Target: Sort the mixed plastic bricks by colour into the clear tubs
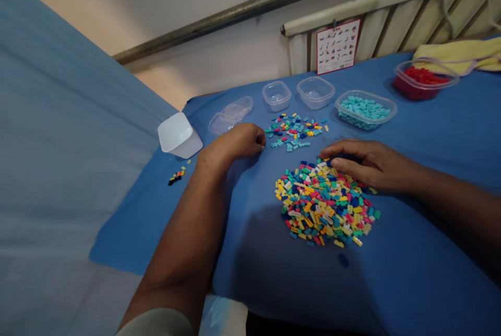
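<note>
My left hand (249, 139) is curled closed at the left edge of a small spread of toy building bricks (294, 128), mostly light blue with some yellow, pink and dark blue. Whatever its fingertips may hold is hidden. My right hand (366, 164) rests on the far right edge of a larger heap of mixed-colour building bricks (324, 203). Its thumb and forefinger are apart, and I see no brick held between them. One dark blue brick (343, 260) lies in front of the heap.
Along the back stand two clear tubs (277, 97), a tub of light blue bricks (366, 110) and a tub of red bricks (425, 79). Clear lids (231, 115) and a white container (180, 136) are at left, near several loose bricks (178, 175). A yellow cloth (457, 54) lies back right.
</note>
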`<state>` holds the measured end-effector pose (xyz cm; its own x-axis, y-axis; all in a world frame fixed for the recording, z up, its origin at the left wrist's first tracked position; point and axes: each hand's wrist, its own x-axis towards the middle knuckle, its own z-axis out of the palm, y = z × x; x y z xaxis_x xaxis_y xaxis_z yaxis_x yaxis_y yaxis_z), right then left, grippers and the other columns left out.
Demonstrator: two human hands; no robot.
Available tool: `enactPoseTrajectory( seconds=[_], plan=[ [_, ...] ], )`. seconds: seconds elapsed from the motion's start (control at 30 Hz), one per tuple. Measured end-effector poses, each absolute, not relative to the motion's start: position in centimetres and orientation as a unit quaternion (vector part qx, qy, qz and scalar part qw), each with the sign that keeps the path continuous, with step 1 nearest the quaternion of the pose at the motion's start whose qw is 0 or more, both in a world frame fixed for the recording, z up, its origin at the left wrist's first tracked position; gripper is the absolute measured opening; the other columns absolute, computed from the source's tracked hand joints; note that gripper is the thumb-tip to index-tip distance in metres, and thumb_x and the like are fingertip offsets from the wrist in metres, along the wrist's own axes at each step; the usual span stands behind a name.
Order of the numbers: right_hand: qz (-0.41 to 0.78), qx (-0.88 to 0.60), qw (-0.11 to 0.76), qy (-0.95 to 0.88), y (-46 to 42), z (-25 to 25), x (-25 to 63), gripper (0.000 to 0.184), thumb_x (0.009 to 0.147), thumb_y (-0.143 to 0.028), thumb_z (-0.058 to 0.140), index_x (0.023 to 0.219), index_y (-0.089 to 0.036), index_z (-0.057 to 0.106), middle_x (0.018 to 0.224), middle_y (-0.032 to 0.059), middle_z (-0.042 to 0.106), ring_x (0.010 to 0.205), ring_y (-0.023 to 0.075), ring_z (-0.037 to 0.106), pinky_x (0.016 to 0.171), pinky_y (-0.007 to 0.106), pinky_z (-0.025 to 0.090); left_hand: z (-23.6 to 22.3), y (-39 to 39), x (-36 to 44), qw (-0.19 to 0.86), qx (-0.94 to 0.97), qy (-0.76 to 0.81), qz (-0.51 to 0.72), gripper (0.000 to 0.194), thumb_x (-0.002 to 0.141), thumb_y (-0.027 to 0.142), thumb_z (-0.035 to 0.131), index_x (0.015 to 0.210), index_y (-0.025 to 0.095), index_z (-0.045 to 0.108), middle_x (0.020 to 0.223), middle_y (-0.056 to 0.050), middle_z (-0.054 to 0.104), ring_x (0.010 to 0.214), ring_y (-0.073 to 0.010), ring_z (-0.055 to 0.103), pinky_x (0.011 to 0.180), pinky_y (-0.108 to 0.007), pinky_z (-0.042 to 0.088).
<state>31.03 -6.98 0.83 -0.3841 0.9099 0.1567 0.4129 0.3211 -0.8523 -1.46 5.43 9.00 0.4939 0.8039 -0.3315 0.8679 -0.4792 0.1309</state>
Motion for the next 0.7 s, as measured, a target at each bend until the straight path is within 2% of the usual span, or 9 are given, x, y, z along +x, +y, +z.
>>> enactPoseTrajectory(
  seconds=[0.07, 0.17, 0.23, 0.3, 0.37, 0.43, 0.57, 0.7],
  plan=[
    [0.372, -0.444, 0.331, -0.745, -6.9, 0.8, 31.0, 0.04, 0.105, -0.06, 0.066, 0.128, -0.03, 0.081, 0.125, 0.0069, 0.083, 0.105, 0.0289, 0.08, 0.087, 0.042, 0.066, 9.3, 4.8, -1.3, 0.192, 0.846, 0.484, -0.118, 0.018, 0.085, 0.017, 0.075, 0.1, 0.02, 0.084, 0.092, -0.001, 0.08, 0.08, -0.0187, 0.07, 0.069, -0.03, 0.045],
    [0.367, -0.444, 0.33, -0.748, -6.9, 0.7, 31.0, 0.039, 0.105, -0.059, 0.066, 0.128, -0.031, 0.081, 0.127, 0.0063, 0.082, 0.109, 0.029, 0.079, 0.092, 0.043, 0.065, 9.9, 3.6, -0.6, 0.323, 0.842, 0.416, -0.114, 0.019, 0.089, 0.024, 0.075, 0.106, 0.02, 0.083, 0.09, 0.0, 0.08, 0.08, -0.0182, 0.071, 0.069, -0.028, 0.048],
    [0.365, -0.443, 0.333, -0.748, -6.9, 0.7, 31.0, 0.038, 0.105, -0.059, 0.066, 0.127, -0.032, 0.081, 0.128, 0.0061, 0.082, 0.111, 0.0299, 0.079, 0.094, 0.044, 0.065, 10.1, 3.3, 0.0, 0.35, 0.856, 0.372, -0.076, 0.024, 0.092, 0.024, 0.071, 0.111, 0.02, 0.083, 0.095, 0.0, 0.081, 0.083, -0.0178, 0.072, 0.074, -0.027, 0.052],
    [0.364, -0.443, 0.335, -0.748, -6.9, 0.8, 30.9, 0.038, 0.105, -0.059, 0.067, 0.126, -0.032, 0.082, 0.127, 0.0062, 0.083, 0.111, 0.0305, 0.079, 0.094, 0.044, 0.066, 9.9, 3.6, 0.4, 0.287, 0.884, 0.37, -0.006, 0.026, 0.094, 0.021, 0.066, 0.114, 0.02, 0.083, 0.103, -0.001, 0.082, 0.091, -0.0187, 0.074, 0.083, -0.029, 0.055],
    [0.361, -0.443, 0.333, -0.75, -6.9, 0.8, 30.9, 0.038, 0.104, -0.059, 0.067, 0.126, -0.032, 0.082, 0.126, 0.0064, 0.083, 0.11, 0.0306, 0.079, 0.092, 0.044, 0.066, 9.3, 4.2, 0.6, 0.172, 0.907, 0.38, 0.051, 0.029, 0.096, 0.016, 0.062, 0.116, 0.019, 0.083, 0.112, -0.005, 0.082, 0.102, -0.0225, 0.075, 0.094, -0.034, 0.055],
    [0.359, -0.441, 0.334, -0.751, -6.8, 0.8, 30.9, 0.038, 0.105, -0.059, 0.066, 0.126, -0.031, 0.082, 0.127, 0.0067, 0.083, 0.111, 0.0306, 0.079, 0.093, 0.044, 0.066, 8.3, 4.8, 0.8, 0.091, 0.927, 0.359, 0.057, 0.035, 0.096, 0.012, 0.058, 0.119, 0.019, 0.083, 0.123, -0.009, 0.08, 0.114, -0.0264, 0.074, 0.1, -0.038, 0.055],
    [0.359, -0.441, 0.336, -0.751, -6.8, 0.7, 30.8, 0.038, 0.105, -0.058, 0.066, 0.126, -0.031, 0.082, 0.127, 0.007, 0.083, 0.113, 0.0305, 0.079, 0.096, 0.044, 0.066, 6.5, 5.4, 1.0, 0.085, 0.957, 0.278, 0.021, 0.045, 0.094, 0.004, 0.05, 0.123, 0.021, 0.081, 0.135, -0.008, 0.076, 0.129, -0.0257, 0.069, 0.108, -0.038, 0.054],
    [0.365, -0.438, 0.335, -0.75, -6.7, 0.7, 30.9, 0.037, 0.104, -0.058, 0.067, 0.125, -0.032, 0.082, 0.127, 0.0063, 0.083, 0.112, 0.0301, 0.079, 0.095, 0.044, 0.066, 6.2, 5.5, 1.0, 0.083, 0.951, 0.299, 0.003, 0.042, 0.093, 0.005, 0.051, 0.118, 0.019, 0.082, 0.126, -0.009, 0.079, 0.119, -0.027, 0.072, 0.102, -0.04, 0.057]
  ],
)
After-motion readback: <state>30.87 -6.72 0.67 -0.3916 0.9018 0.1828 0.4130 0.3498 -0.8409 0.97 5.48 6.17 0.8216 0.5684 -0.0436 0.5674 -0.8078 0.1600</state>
